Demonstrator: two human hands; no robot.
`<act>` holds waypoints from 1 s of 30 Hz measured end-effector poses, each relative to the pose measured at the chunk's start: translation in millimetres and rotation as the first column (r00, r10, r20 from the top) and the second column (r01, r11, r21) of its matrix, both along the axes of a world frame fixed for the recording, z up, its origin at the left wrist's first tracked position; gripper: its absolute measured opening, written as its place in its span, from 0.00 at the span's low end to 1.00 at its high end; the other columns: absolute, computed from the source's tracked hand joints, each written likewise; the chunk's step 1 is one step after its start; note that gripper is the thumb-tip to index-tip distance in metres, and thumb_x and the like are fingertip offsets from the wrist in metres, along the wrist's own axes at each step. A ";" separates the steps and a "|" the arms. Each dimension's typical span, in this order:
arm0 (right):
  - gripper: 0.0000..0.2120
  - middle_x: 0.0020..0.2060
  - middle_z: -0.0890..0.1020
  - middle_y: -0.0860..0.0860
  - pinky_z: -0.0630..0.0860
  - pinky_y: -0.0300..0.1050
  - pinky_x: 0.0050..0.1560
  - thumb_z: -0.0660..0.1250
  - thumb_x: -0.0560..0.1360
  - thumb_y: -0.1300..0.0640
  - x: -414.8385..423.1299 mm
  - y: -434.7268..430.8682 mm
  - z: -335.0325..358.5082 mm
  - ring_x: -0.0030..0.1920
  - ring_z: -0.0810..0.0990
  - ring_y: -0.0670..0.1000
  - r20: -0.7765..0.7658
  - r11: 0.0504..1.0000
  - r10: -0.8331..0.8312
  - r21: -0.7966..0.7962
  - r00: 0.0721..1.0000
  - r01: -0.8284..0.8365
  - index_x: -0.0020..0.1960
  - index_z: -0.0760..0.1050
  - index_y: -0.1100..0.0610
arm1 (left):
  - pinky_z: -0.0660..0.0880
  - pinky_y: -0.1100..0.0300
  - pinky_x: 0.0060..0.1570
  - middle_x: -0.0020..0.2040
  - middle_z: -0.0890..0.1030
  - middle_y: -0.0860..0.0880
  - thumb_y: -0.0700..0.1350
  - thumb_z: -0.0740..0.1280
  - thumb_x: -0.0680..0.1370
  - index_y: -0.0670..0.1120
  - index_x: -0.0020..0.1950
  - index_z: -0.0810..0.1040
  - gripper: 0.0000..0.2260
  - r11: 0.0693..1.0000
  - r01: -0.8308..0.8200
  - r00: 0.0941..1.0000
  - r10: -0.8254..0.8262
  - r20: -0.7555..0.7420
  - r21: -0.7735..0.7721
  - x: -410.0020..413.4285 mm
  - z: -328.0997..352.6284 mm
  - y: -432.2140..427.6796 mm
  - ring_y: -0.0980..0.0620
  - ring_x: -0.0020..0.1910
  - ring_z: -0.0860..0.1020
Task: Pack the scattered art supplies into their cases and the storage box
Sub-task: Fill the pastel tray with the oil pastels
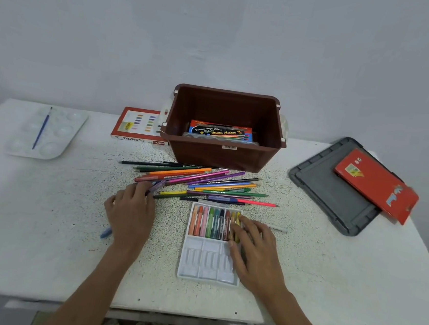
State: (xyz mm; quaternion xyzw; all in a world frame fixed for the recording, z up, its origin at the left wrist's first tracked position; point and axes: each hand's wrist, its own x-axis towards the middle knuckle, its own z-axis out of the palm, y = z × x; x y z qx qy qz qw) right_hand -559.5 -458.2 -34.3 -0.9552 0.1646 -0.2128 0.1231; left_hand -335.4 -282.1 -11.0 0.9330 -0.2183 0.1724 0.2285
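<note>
Presently itemised, clock positions taken from the pastel tray (207, 264) at table centre:

1. Pastel tray: white plastic, upper row filled with oil pastels (210, 222), lower slots bare. Evidently mid-refill.
2. Right hand (254, 249): fingers straight, grasping nothing, lying across the yellow sticks at the row's 3 o'clock end, likely seating them and steadying the tray.
3. Left hand (130, 211): at 9 o'clock, fingertips pinching a purple pastel (158, 184) at the edge of the pencil heap, probably the next stick for the tray.
4. Coloured pencils (200, 180): loose heap at 12 o'clock, uncased.
5. Stray blue pastel (106, 233) at 9 o'clock; white pastel (278, 228) at 3 o'clock, just beside the right fingers.
6. Storage box (209, 153): brown, open, at 12 o'clock beyond the pencils; watercolour set (221, 131) already inside.
7. Oil pastel sleeve (137, 126): at 11 o'clock, touching the box, awaiting the tray.
8. Grey lid (325, 191) at 2 o'clock, red pencil case (374, 183) resting on it.
9. Palette (59, 131) with brush (42, 128) at 10 o'clock, unpacked.
</note>
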 end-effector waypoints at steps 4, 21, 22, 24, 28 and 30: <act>0.19 0.67 0.76 0.52 0.68 0.52 0.65 0.58 0.82 0.49 0.3 -0.8 0.1 0.64 0.71 0.56 0.003 1.000 0.000 -0.002 1.000 0.000 0.66 0.77 0.57 | 0.74 0.64 0.45 0.51 0.82 0.47 0.38 0.70 0.77 0.43 0.58 0.77 0.10 0.896 0.088 0.983 -0.150 -0.110 -0.436 -15.3 30.8 -6.4 0.54 0.47 0.79; 0.19 0.68 0.75 0.52 0.68 0.54 0.65 0.59 0.82 0.49 0.0 -1.4 -2.0 0.64 0.71 0.56 -0.006 1.000 0.000 0.005 1.000 0.000 0.67 0.76 0.57 | 0.73 0.67 0.48 0.44 0.84 0.59 0.42 0.73 0.75 0.54 0.45 0.82 0.06 0.876 0.124 0.622 -0.434 -0.651 -0.466 -70.1 22.7 2.9 0.65 0.45 0.80; 0.19 0.68 0.75 0.52 0.68 0.54 0.65 0.59 0.82 0.49 0.0 -1.3 -2.4 0.64 0.71 0.56 -0.007 1.000 -0.001 0.005 1.000 0.001 0.67 0.76 0.57 | 0.72 0.68 0.46 0.43 0.84 0.59 0.43 0.73 0.75 0.55 0.45 0.82 0.06 0.881 0.123 0.636 -0.423 -0.645 -0.457 -72.1 21.1 3.8 0.65 0.44 0.79; 0.19 0.68 0.75 0.52 0.68 0.54 0.65 0.59 0.82 0.49 0.0 -1.1 -2.2 0.64 0.71 0.56 -0.006 1.000 0.001 0.005 1.000 -0.001 0.67 0.76 0.57 | 0.71 0.68 0.43 0.42 0.83 0.59 0.44 0.73 0.75 0.55 0.45 0.82 0.05 0.881 0.119 0.654 -0.417 -0.632 -0.458 -75.0 18.4 5.1 0.65 0.42 0.79; 0.19 0.67 0.75 0.53 0.68 0.54 0.65 0.58 0.82 0.49 0.1 -0.7 -1.7 0.64 0.71 0.57 0.007 1.000 0.002 0.002 1.000 -0.002 0.67 0.76 0.57 | 0.71 0.74 0.40 0.44 0.81 0.59 0.44 0.72 0.76 0.54 0.47 0.80 0.05 0.889 0.172 0.699 -0.414 -0.583 -0.424 -80.9 12.2 8.2 0.65 0.43 0.78; 0.19 0.67 0.75 0.53 0.68 0.54 0.65 0.58 0.82 0.49 -0.3 -0.4 -1.7 0.64 0.71 0.57 0.008 1.000 -0.002 0.005 1.000 0.002 0.67 0.76 0.57 | 0.71 0.74 0.41 0.49 0.77 0.58 0.43 0.71 0.76 0.54 0.51 0.79 0.07 0.879 0.292 0.741 -0.456 -0.492 -0.376 -83.3 4.2 12.1 0.64 0.46 0.76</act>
